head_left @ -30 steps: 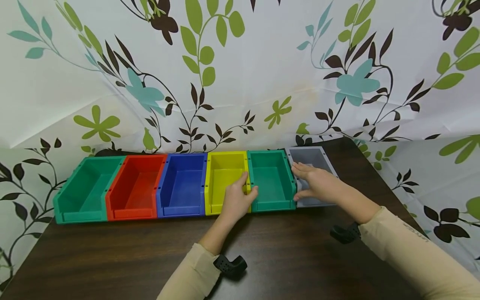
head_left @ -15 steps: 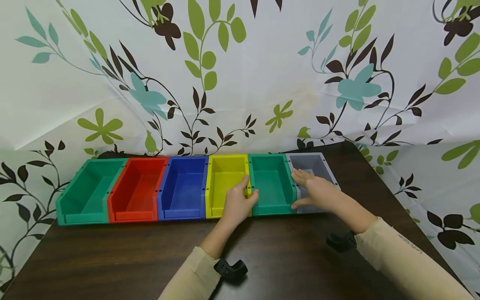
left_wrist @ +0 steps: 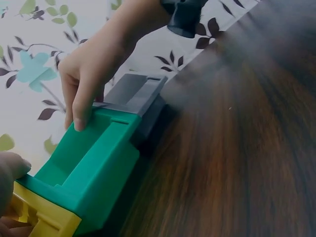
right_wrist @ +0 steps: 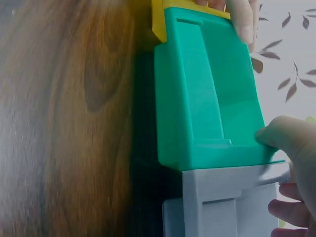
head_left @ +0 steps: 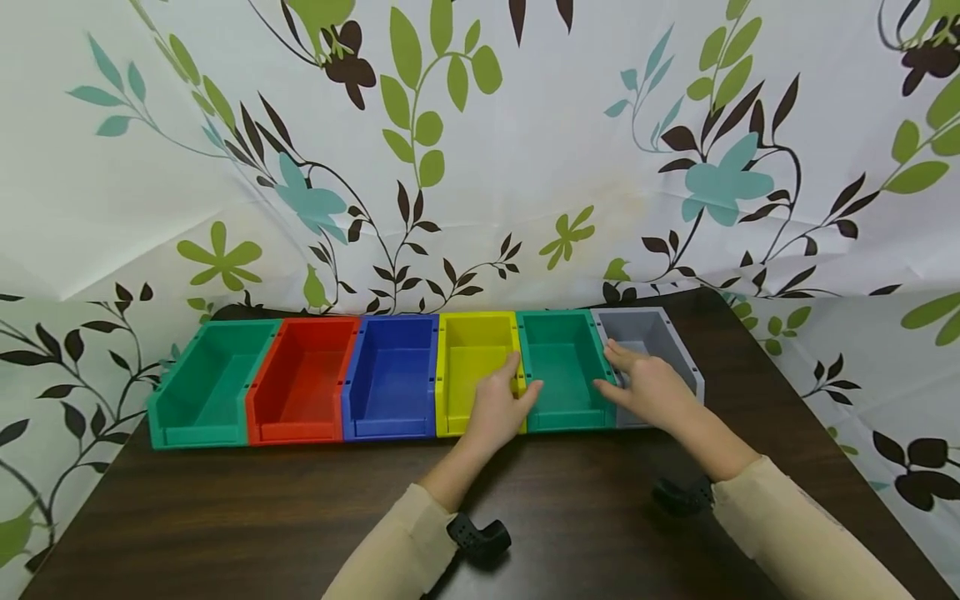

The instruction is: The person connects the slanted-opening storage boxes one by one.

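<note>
A row of open-fronted plastic bins stands along the table. My left hand pinches the wall where the yellow bin meets the right-hand green bin; its thumb lies over the green side, its fingers inside the yellow bin. At the green bin's other side, my right hand pinches the wall it shares with the grey bin. The right wrist view has that thumb inside the green bin and the other fingers in the grey bin.
Blue, red and another green bin continue the row leftward. A leaf-patterned cloth hangs behind. Dark wooden table extends in front; each wrist carries a black camera mount.
The narrow gap between the green and grey bins has closed. My right thumb has shifted from the grey bin's side onto the green bin's wall. My left hand keeps its grip; the head view has turned slightly.
</note>
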`<act>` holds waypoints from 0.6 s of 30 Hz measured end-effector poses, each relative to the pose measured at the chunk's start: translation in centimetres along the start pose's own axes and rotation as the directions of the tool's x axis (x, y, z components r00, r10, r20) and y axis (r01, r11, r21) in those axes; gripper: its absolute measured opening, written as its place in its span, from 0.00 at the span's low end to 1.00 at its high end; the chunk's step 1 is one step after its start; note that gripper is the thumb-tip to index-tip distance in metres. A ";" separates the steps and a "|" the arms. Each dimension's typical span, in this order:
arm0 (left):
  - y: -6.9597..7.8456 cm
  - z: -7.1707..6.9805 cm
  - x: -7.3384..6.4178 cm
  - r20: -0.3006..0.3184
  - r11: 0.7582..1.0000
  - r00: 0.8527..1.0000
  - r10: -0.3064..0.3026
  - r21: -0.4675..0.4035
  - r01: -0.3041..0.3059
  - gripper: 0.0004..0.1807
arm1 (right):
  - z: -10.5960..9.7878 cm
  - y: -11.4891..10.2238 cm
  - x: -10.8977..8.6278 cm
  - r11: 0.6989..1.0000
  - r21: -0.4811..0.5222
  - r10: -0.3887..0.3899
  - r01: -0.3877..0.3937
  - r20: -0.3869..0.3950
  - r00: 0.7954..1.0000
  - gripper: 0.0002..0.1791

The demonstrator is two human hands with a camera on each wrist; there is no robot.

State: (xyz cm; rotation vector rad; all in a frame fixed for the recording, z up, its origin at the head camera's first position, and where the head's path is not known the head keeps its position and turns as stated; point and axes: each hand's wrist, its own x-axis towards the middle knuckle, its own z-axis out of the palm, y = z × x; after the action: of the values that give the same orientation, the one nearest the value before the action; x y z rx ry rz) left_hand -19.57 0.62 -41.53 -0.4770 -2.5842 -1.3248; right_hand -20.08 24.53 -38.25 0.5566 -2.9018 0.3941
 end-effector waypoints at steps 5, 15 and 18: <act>1.0 1.6 0.7 0.086 1.000 0.996 -0.016 -0.014 0.017 0.33 | -0.3 1.7 -0.7 0.998 0.017 0.056 -0.056 -0.009 0.998 0.34; 2.7 2.3 2.0 0.291 0.997 0.955 -0.060 -0.034 0.073 0.37 | -1.3 4.1 -1.7 0.984 0.048 0.174 -0.173 0.002 0.985 0.32; 2.9 0.8 2.3 0.330 0.998 0.942 -0.053 -0.008 0.059 0.36 | -1.6 4.4 -1.9 0.982 0.034 0.186 -0.186 -0.003 0.983 0.32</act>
State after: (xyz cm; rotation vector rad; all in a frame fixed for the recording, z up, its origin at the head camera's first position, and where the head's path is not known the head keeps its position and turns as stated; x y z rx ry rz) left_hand -20.61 3.26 -39.09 -0.6869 -2.8749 -1.3908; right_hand -19.82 29.58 -38.16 0.2884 -2.9555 0.4693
